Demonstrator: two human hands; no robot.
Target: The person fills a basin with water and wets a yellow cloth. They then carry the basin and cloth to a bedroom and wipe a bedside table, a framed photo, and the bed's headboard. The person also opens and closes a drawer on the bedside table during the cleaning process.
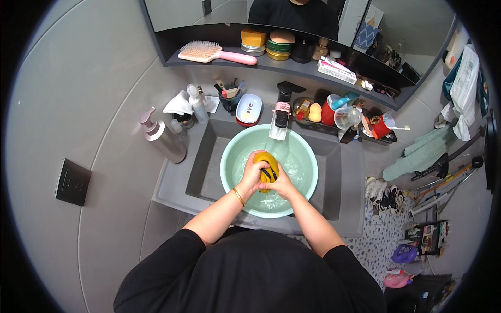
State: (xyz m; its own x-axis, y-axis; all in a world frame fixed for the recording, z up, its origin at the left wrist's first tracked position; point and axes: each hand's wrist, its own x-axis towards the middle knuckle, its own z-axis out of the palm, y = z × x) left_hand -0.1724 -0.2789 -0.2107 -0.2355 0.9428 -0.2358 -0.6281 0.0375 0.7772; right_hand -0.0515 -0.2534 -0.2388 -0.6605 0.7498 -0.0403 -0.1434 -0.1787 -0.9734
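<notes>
A bunched yellow cloth item [267, 159] with dark parts is squeezed between my two hands over a mint-green plastic basin [225, 164]. My left hand [252, 172] grips its left side, and a gold bangle [238, 197] circles that wrist. On the right side my right hand [282, 184] closes around it, fingers partly hidden. Clear water [299, 168] ripples in the basin, which rests in a grey rectangular sink [205, 164]. Above the basin's far rim stands the faucet [279, 123], with water apparently running from its spout.
A pump bottle [166, 143] stands on the counter at left. Behind the basin are a soap dish [249, 108], a brush cup [230, 102] and a toiletry tray [313, 124]. A pink hairbrush [215, 54] lies on the shelf under the mirror [219, 13].
</notes>
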